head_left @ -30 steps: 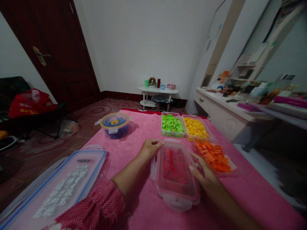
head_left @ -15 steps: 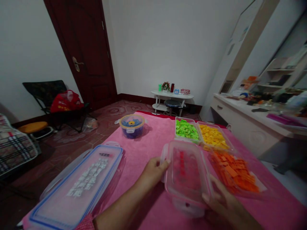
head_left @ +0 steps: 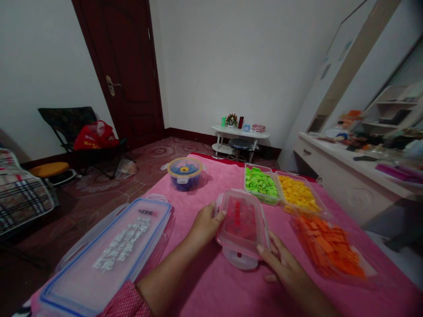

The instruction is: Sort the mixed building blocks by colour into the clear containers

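Observation:
Between my two hands is a clear lidded food container (head_left: 243, 220) with a pinkish rim and red contents showing through the lid. My left hand (head_left: 206, 222) grips its left side, thumb on the lid's edge. My right hand (head_left: 277, 255) holds the near right corner with the thumb on top. The side flap at the near end hangs down. To the right lies a clear tray of orange building pieces (head_left: 327, 246). Beyond it are trays of yellow pieces (head_left: 299, 191) and green pieces (head_left: 261, 182).
A long box with a blue-rimmed lid (head_left: 109, 255) lies at the left of the pink cloth (head_left: 194, 286). Farther back stands a round lidded bowl (head_left: 185, 174) with blue contents. A cluttered white dresser (head_left: 343, 171) is on the right, and a folding chair (head_left: 66, 127) with a red bag is at the left.
Both hands have moved the lidded container leftward and slightly away from me, farther from the orange tray. The view has shifted a little.

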The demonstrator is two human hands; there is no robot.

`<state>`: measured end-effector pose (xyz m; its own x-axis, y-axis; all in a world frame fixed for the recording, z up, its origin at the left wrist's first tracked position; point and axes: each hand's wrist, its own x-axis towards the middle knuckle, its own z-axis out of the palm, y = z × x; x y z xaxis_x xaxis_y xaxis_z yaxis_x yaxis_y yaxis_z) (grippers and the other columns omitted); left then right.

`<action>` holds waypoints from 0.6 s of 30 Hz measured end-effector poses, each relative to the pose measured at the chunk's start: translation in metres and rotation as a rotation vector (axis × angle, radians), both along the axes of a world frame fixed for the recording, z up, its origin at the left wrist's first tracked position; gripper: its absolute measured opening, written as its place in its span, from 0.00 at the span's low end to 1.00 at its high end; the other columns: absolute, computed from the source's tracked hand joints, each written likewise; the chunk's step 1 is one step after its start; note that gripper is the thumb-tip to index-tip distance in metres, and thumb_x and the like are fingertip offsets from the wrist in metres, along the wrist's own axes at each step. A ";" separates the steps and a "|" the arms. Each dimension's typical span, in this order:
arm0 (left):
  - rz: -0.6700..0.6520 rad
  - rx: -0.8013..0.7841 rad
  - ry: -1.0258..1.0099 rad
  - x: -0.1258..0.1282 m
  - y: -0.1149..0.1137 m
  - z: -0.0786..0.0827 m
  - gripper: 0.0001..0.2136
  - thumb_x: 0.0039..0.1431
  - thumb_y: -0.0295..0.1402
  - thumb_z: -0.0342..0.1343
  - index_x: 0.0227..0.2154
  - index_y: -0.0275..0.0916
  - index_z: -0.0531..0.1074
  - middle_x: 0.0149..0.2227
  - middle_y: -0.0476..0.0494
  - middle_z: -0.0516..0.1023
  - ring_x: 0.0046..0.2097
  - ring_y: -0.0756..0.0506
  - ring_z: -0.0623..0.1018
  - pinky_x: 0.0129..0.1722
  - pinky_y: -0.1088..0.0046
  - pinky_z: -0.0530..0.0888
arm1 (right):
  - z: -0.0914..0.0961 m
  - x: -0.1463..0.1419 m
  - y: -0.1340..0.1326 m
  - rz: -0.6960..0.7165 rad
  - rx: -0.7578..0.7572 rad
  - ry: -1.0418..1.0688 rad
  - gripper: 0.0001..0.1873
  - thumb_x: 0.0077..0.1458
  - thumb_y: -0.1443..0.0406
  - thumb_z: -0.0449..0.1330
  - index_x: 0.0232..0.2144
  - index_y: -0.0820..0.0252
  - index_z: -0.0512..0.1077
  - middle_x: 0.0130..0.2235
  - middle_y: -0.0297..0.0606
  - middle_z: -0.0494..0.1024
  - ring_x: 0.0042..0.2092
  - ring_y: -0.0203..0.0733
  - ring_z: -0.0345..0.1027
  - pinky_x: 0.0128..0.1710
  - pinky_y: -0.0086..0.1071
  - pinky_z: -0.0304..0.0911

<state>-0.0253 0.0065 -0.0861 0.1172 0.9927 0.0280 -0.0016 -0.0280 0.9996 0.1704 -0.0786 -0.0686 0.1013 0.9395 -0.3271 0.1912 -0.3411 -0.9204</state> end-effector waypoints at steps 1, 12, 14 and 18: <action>0.000 -0.012 0.024 0.000 0.001 0.001 0.14 0.49 0.36 0.61 0.39 0.36 0.75 0.37 0.40 0.81 0.43 0.39 0.79 0.45 0.66 0.74 | 0.000 0.000 -0.001 -0.002 -0.006 0.018 0.46 0.47 0.50 0.57 0.65 0.55 0.50 0.60 0.48 0.66 0.55 0.54 0.66 0.30 0.33 0.68; 0.016 -0.088 -0.210 0.004 0.000 -0.007 0.22 0.48 0.39 0.61 0.46 0.34 0.73 0.42 0.35 0.80 0.43 0.38 0.80 0.43 0.63 0.75 | -0.001 -0.001 0.001 -0.066 0.045 0.249 0.44 0.47 0.52 0.64 0.63 0.48 0.53 0.54 0.44 0.74 0.48 0.49 0.73 0.42 0.39 0.69; 0.075 -0.097 -0.248 0.002 0.004 -0.003 0.24 0.47 0.39 0.62 0.48 0.35 0.72 0.44 0.36 0.80 0.42 0.39 0.80 0.41 0.65 0.76 | 0.010 -0.006 0.008 -0.055 0.098 0.291 0.43 0.47 0.54 0.65 0.62 0.49 0.55 0.53 0.43 0.75 0.46 0.47 0.74 0.39 0.36 0.70; 0.204 -0.046 -0.264 -0.006 0.035 0.011 0.25 0.46 0.41 0.62 0.48 0.35 0.73 0.42 0.38 0.80 0.40 0.41 0.79 0.39 0.68 0.75 | 0.033 -0.023 0.046 -0.050 0.255 0.382 0.33 0.47 0.59 0.66 0.56 0.53 0.64 0.51 0.40 0.75 0.40 0.42 0.74 0.32 0.28 0.69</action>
